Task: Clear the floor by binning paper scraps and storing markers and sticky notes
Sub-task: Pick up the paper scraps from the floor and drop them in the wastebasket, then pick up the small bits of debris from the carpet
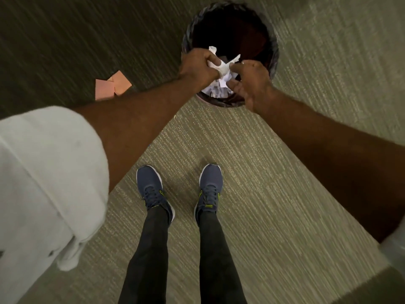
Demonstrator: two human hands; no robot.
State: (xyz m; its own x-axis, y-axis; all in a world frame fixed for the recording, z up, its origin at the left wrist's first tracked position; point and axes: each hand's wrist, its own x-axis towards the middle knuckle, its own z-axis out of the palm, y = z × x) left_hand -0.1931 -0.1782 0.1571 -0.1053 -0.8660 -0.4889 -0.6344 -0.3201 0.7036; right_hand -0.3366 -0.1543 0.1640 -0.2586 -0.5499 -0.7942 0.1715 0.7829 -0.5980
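A round bin (274, 51) lined with a dark bag stands on the carpet ahead of me. Over its near rim my left hand (198, 68) grips a bunch of crumpled white paper scraps (223, 66). My right hand (252, 84) hovers just right of the scraps with fingers spread and loosely bent, its fingertips at the paper. More white scraps (215, 92) lie inside the bin below my hands. Pink sticky notes (111, 85) lie on the floor to the left of the bin.
My two feet in dark blue shoes (153, 189) stand on the striped carpet just short of the bin. Bare carpet (306, 172) spreads right of me, and a darker carpet strip runs at the upper left.
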